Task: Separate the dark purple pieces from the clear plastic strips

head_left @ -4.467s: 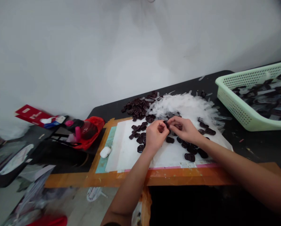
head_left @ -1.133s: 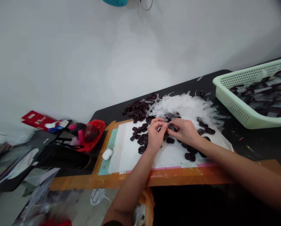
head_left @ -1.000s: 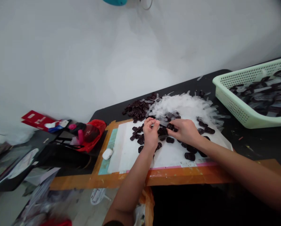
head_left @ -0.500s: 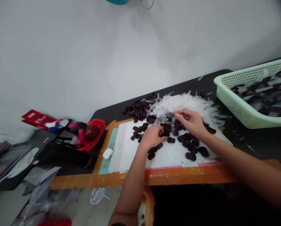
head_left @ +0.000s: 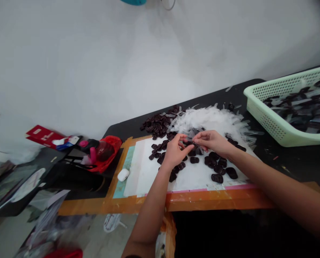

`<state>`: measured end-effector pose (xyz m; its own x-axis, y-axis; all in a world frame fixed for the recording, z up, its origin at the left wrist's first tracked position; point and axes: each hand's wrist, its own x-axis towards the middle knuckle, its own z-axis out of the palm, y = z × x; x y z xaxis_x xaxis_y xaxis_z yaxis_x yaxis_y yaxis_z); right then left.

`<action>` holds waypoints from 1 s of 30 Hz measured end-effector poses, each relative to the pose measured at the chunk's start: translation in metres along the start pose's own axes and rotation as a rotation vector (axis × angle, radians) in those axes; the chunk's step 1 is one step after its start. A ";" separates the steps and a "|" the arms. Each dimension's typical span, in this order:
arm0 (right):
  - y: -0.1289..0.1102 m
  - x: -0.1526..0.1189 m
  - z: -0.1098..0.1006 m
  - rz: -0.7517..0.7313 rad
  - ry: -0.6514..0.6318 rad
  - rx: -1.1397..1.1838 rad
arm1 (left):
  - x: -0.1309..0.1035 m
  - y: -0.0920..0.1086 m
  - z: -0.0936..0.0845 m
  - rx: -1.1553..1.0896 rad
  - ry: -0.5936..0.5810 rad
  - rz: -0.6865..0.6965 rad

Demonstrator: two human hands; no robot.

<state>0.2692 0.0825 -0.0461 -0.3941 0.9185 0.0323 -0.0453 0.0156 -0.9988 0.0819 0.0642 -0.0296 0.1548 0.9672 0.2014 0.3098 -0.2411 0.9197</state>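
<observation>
Drawn back from the far heap of pale strips point(head_left: 213, 120) since the frame half a second ago, the right hand point(head_left: 212, 141) now hangs just beside the left hand point(head_left: 177, 148), which has lifted a little with its thumb and fingers spread. On the right, the grip is a pinch, fingertips close together — whatever is between them is too small and blurred to make out. On the left, the fingers stand apart from the thumb, and I cannot tell whether a piece rests among them. Below and around both hands, dark oval pieces point(head_left: 194, 159) lie loose on the white sheet point(head_left: 144, 179), most of them near and right of centre; a heap of smaller dark pieces point(head_left: 157, 123) sits at the far left. How far along is it? Well under way, I would judge: the green basket point(head_left: 264, 113) at the far right of the counter point(head_left: 291, 161) already holds a deep jumble of dark pieces and pale strips point(head_left: 310, 107). Plenty seems left, though — the far strips are still piled high, and the loose ovals and the far-left heap remain outside the basket.
</observation>
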 end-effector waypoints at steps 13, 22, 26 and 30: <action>-0.003 0.001 0.000 0.006 0.158 0.176 | 0.006 -0.014 0.011 -0.365 -0.040 -0.172; -0.005 -0.003 0.008 -0.046 0.105 -0.019 | 0.003 -0.011 0.018 -0.609 0.014 -0.290; -0.009 -0.004 0.011 -0.082 0.147 -0.074 | 0.003 -0.010 0.018 -0.652 -0.008 -0.338; -0.009 -0.003 0.011 -0.068 0.140 -0.041 | 0.003 -0.008 0.019 -0.685 -0.007 -0.313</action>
<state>0.2609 0.0750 -0.0370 -0.2599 0.9607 0.0979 -0.0294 0.0935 -0.9952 0.0977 0.0672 -0.0425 0.1619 0.9813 -0.1041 -0.3120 0.1510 0.9380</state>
